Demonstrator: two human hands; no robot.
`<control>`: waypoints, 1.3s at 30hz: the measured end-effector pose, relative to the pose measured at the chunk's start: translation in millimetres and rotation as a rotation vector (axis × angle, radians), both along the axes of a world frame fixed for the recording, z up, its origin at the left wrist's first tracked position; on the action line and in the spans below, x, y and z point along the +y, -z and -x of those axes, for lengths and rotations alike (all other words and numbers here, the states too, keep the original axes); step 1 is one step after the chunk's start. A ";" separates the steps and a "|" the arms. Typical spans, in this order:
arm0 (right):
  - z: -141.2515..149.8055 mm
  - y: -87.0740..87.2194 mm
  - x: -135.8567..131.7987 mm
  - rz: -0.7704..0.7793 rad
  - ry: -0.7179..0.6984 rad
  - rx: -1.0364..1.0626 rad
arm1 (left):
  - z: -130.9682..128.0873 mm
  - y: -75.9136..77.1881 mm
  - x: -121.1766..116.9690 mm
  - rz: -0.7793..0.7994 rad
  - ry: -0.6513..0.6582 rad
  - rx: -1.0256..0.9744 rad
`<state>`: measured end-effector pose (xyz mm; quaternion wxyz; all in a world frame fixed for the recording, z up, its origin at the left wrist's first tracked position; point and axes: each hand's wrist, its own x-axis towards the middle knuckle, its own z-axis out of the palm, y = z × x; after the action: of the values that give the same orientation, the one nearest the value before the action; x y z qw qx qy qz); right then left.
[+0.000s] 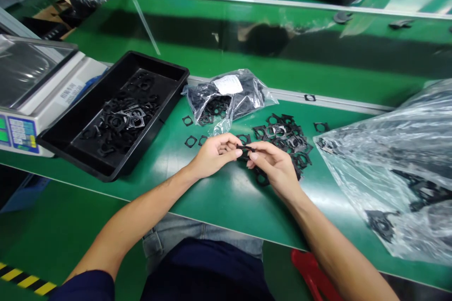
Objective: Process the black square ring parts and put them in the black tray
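Note:
Between my two hands, just above the green table (197, 197), is a small black plastic frame (246, 148), turned nearly edge-on. My left hand (216, 154) pinches its left end between thumb and fingers. The right end is pinched by my right hand (273, 162). Behind and beside my right hand lies a loose pile of black square frames with round holes (287, 136), partly hidden by that hand. A few single frames, such as one flat frame (190, 141), lie left of the pile.
A black tray (169, 68) with many frames stands at left, beside a weighing scale (21, 122). Behind my hands sits a clear bag of black parts (243, 91). A large plastic bag (356, 174) covers the right side. A metal rail (339, 103) runs along the back.

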<state>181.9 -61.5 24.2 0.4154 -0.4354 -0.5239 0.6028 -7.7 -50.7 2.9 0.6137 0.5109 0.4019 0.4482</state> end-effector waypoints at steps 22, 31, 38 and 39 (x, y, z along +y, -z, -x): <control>-0.8 4.8 -2.2 -0.301 0.052 -0.102 | -5.0 -3.7 -7.9 -0.675 -0.151 0.250; 0.7 2.7 -3.3 -0.347 0.098 -0.168 | -5.5 -2.1 -9.9 -0.565 -0.138 0.260; 1.1 6.1 -2.2 -0.291 0.125 -0.198 | -4.8 -1.1 -9.4 -0.517 -0.126 0.252; 1.0 6.3 -2.6 -0.298 0.128 -0.207 | -4.9 -1.1 -9.2 -0.523 -0.142 0.259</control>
<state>180.9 -64.2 17.8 0.4567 -0.4610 -0.6186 0.4430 -2.8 -59.9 4.0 0.3721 0.6750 0.3824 0.5095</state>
